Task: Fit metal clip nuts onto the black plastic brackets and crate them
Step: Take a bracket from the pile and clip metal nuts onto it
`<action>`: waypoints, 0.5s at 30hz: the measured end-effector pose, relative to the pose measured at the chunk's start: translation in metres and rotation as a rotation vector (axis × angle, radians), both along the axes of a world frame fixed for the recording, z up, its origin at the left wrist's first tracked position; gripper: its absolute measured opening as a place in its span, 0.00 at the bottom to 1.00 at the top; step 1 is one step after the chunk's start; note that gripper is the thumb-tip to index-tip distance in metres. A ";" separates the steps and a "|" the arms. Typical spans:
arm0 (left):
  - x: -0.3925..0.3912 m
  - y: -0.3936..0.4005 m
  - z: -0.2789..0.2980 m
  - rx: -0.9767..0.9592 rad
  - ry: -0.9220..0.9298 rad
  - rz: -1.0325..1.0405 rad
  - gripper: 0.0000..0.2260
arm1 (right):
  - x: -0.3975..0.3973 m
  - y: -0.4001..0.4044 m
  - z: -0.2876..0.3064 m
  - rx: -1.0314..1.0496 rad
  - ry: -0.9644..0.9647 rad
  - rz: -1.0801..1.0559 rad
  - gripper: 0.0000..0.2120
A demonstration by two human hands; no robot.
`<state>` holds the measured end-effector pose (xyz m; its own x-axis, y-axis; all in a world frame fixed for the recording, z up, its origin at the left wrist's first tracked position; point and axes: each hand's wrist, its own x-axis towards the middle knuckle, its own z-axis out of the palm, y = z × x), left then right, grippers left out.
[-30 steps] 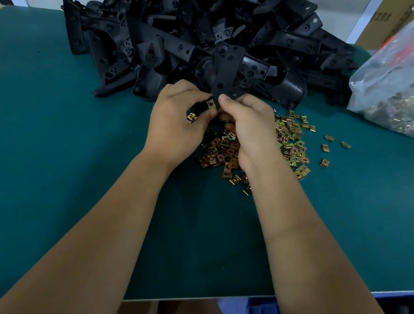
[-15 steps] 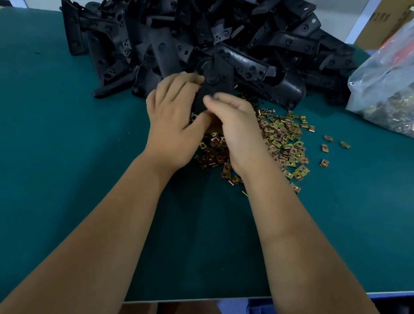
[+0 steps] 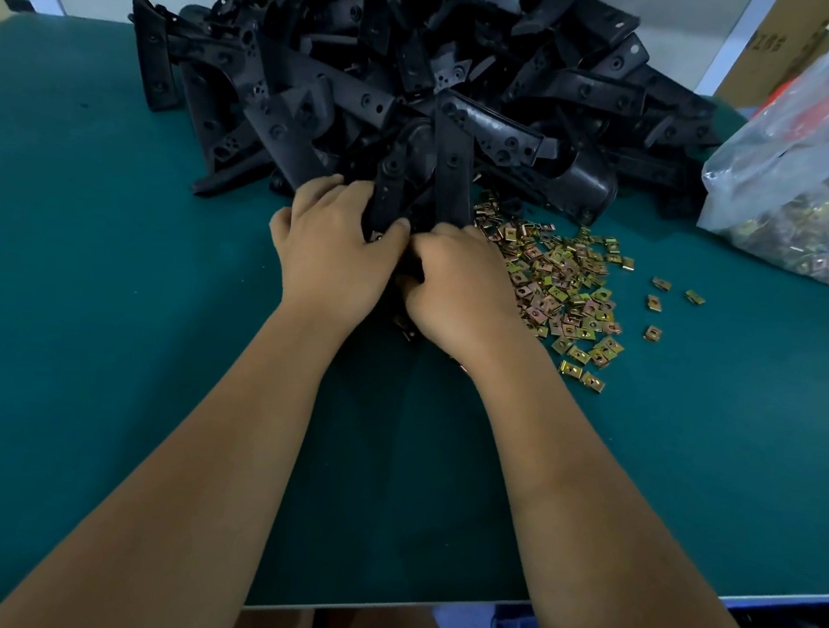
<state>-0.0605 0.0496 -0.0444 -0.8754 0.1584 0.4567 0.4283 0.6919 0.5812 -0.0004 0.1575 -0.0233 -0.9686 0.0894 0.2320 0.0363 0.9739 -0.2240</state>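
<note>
left hand [image 3: 332, 252] curled around long black plastic bracket [image 3: 389, 192] at 12 o'clock of teal table [image 3: 90, 328]. right hand [image 3: 462, 288] fingers curled under; contents hidden. loose brass-coloured metal clip nuts [image 3: 567, 292] at 3 o'clock of hands.

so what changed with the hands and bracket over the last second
Both hands sank toward the table, and the held bracket turned more upright; the left hand now grips its lower end while the right hand works beneath. Bracket pile, loose clip nuts and bag stayed put.

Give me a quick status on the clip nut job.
Left hand grips black bracket. Right hand curled at its lower end. Loose clip nuts alongside.
</note>
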 end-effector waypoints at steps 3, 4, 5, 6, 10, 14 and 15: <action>-0.001 0.000 0.000 0.016 -0.053 0.037 0.14 | 0.000 0.001 0.000 0.015 0.011 0.003 0.06; -0.001 0.000 0.000 0.027 -0.081 0.055 0.14 | -0.001 0.001 -0.001 0.010 0.021 0.003 0.06; -0.001 0.000 0.001 0.041 -0.112 0.073 0.14 | -0.001 0.001 -0.001 -0.018 0.046 -0.002 0.06; -0.001 0.000 0.002 0.063 -0.142 0.092 0.15 | -0.002 0.001 -0.001 -0.079 0.086 -0.014 0.07; -0.002 0.000 0.004 0.139 -0.235 0.134 0.16 | -0.002 0.005 0.002 -0.489 0.261 -0.089 0.09; -0.001 0.001 0.004 0.149 -0.242 0.122 0.16 | -0.002 0.007 0.003 -0.775 0.292 -0.113 0.12; -0.001 0.000 0.004 0.146 -0.239 0.115 0.16 | -0.002 0.008 0.004 -0.824 0.303 -0.119 0.13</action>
<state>-0.0616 0.0501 -0.0403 -0.9692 -0.0002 0.2462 0.1912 0.6294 0.7532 -0.0027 0.1653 -0.0194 -0.8496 0.4373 0.2948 -0.0480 0.4927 -0.8689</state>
